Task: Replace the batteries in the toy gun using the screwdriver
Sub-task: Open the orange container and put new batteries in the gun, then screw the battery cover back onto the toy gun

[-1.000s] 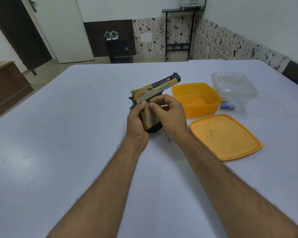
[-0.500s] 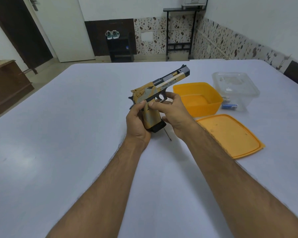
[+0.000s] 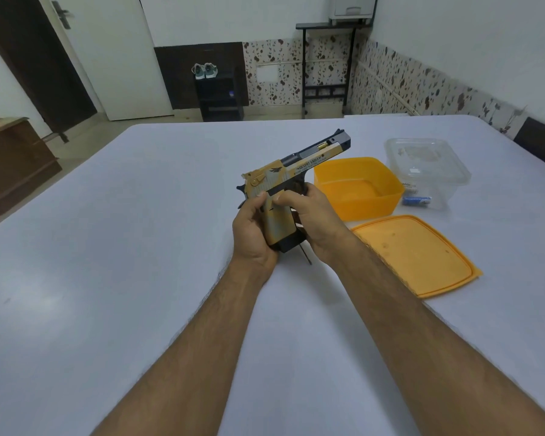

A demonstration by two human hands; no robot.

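Note:
A tan and dark-blue toy gun point(image 3: 299, 163) is held above the table's middle, muzzle pointing far right and up. My left hand point(image 3: 252, 228) grips the rear of its handle from the left. My right hand point(image 3: 318, 218) wraps the front of the handle, thumb lying across its side. A thin dark screwdriver shaft point(image 3: 306, 255) sticks down below my right palm; its handle is hidden in that hand. Blue batteries point(image 3: 417, 201) lie inside the clear container.
An open orange box point(image 3: 359, 187) stands right of the gun, its orange lid point(image 3: 416, 253) flat in front of it. A clear lidded container point(image 3: 428, 168) sits further right. The white table point(image 3: 107, 247) spreads to the left. A wooden cabinet point(image 3: 10, 158) stands at far left.
The gun's muzzle has risen and swung further right. My right hand has slid from the top of the handle round to its front side.

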